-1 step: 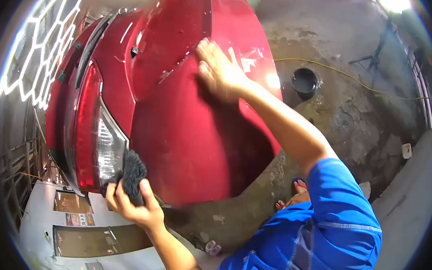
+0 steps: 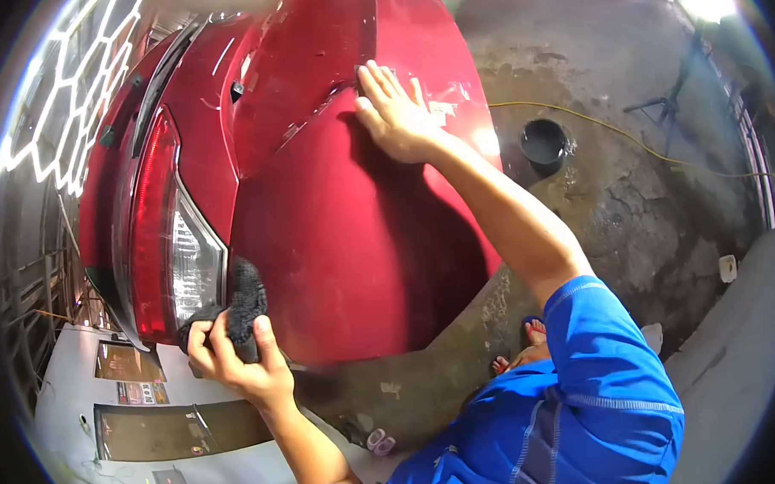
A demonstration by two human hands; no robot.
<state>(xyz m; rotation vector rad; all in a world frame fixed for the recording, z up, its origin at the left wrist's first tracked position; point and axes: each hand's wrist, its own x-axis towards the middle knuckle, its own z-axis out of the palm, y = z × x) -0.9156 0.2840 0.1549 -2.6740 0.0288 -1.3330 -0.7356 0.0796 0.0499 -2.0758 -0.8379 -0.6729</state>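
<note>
My left hand [image 2: 254,370] grips a fuzzy black cloth [image 2: 248,302] at the lower corner of a tail light [image 2: 155,233] with red and clear lenses. The cloth lies between thumb and fingers, against the edge of the red car body panel [image 2: 319,244]. Higher up, my right hand [image 2: 398,122] lies flat on that panel with its fingers stretched out, close to a panel seam. A small dark edge shows beside its fingertips; what it belongs to is hidden. Scuffs and pale specks mark the paint near the seam.
A dark bucket [image 2: 544,143] of liquid stands on the wet concrete floor, right of the car. A yellow cable [image 2: 605,125] runs past it toward a light stand [image 2: 666,104]. Pink footwear [image 2: 381,443] sits by the white wall below.
My right hand has shifted slightly up and right over the panel, and its fingers show more sharply. The cloth in my left hand has tilted a little to the right.
</note>
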